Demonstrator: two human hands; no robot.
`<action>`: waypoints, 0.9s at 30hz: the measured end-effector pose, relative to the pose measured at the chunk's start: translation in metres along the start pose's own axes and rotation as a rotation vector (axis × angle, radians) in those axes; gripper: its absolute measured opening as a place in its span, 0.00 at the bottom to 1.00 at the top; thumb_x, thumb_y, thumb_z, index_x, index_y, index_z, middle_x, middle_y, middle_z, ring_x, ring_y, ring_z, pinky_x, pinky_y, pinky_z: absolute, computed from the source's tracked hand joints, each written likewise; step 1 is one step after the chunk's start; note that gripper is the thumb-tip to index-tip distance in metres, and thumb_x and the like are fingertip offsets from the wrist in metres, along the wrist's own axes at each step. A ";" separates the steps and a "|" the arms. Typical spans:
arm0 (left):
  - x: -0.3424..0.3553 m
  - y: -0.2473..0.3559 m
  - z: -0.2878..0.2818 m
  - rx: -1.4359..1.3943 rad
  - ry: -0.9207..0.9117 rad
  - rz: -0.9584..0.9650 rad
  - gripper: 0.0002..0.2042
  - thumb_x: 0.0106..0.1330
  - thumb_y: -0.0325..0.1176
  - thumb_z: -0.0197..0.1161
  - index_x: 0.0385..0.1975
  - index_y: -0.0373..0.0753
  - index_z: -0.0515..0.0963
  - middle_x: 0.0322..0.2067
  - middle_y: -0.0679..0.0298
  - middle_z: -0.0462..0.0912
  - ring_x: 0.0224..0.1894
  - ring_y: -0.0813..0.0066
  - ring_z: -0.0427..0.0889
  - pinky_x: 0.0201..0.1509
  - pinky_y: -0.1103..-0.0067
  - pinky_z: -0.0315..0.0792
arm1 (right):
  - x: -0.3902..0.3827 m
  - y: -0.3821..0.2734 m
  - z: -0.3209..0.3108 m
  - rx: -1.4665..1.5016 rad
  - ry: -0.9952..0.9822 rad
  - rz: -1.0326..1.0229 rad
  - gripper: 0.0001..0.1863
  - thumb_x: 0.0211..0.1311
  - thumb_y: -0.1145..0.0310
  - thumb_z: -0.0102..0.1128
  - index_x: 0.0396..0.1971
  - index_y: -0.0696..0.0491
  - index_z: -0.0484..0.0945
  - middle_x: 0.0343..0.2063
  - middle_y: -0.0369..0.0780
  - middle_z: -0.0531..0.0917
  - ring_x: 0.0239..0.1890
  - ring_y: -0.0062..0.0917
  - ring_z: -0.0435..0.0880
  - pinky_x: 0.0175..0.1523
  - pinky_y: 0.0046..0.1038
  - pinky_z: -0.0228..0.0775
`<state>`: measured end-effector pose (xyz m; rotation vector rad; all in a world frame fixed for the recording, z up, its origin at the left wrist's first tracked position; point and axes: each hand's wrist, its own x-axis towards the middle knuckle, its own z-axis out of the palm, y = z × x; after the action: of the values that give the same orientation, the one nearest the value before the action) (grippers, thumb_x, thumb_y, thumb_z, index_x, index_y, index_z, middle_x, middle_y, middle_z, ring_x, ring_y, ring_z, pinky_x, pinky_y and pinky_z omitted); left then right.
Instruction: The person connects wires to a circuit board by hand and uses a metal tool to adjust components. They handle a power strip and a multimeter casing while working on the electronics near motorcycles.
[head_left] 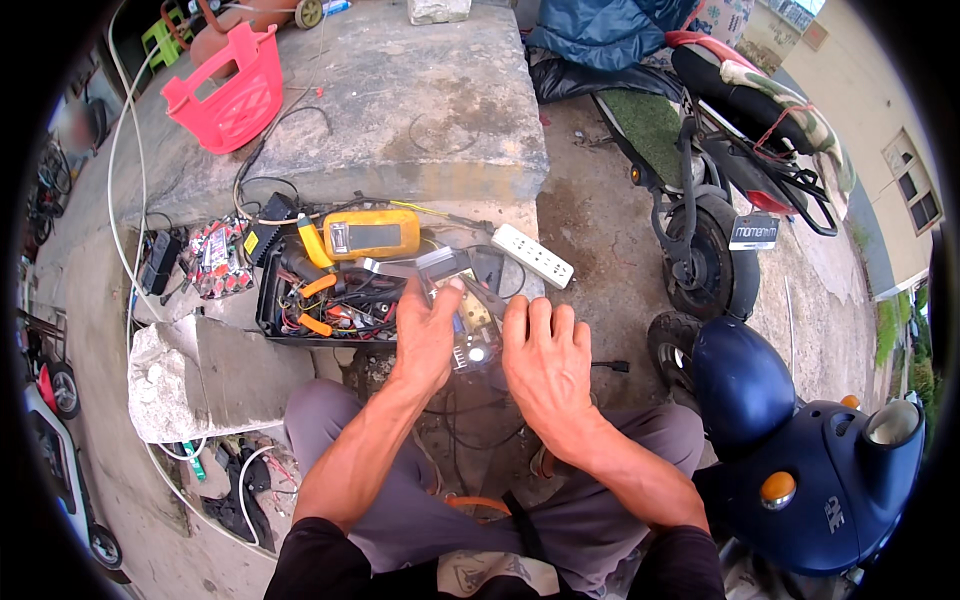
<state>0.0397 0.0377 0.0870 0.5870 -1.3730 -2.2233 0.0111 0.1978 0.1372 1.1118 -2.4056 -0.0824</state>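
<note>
Over the gap between my knees is a clear plastic case (462,357) with a circuit board and small parts showing through it. My left hand (427,325) grips its left side, thumb on top. My right hand (548,352) is closed at the case's right side, its fingers curled under. A slim grey tool (486,296) slants from the right fingers onto the case; its kind is unclear and its far end is hidden. Beyond my left hand a flat silvery strip (388,268) sticks out to the left; I cannot tell whether it is held.
A black toolbox (270,318) of tools and wires lies ahead left, a yellow multimeter (372,235) at its far edge. A white power strip (532,256) is ahead right. A pink basket (232,95) stands on the concrete slab (430,90). A blue scooter (815,450) is close on my right.
</note>
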 end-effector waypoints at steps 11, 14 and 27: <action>-0.003 0.007 0.004 -0.044 -0.018 -0.046 0.09 0.80 0.34 0.61 0.51 0.37 0.77 0.31 0.70 0.80 0.27 0.85 0.75 0.30 0.82 0.72 | -0.002 0.001 -0.001 -0.026 0.006 -0.008 0.22 0.58 0.68 0.65 0.53 0.59 0.79 0.37 0.38 0.73 0.38 0.30 0.74 0.38 0.33 0.67; -0.002 0.006 0.003 -0.037 -0.024 -0.051 0.08 0.80 0.34 0.61 0.50 0.37 0.77 0.29 0.72 0.78 0.26 0.86 0.74 0.30 0.82 0.72 | -0.002 0.002 -0.001 -0.024 0.002 -0.010 0.22 0.58 0.67 0.65 0.53 0.59 0.79 0.37 0.38 0.73 0.38 0.29 0.74 0.38 0.33 0.66; -0.002 0.009 0.004 -0.059 -0.050 -0.090 0.10 0.79 0.33 0.61 0.53 0.35 0.76 0.35 0.66 0.83 0.31 0.81 0.79 0.34 0.80 0.76 | -0.003 0.005 0.000 -0.025 0.010 -0.007 0.22 0.58 0.68 0.64 0.54 0.58 0.79 0.37 0.38 0.73 0.38 0.29 0.73 0.38 0.33 0.65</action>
<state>0.0404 0.0384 0.0973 0.5874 -1.3249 -2.3564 0.0089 0.2031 0.1373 1.1066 -2.3855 -0.1078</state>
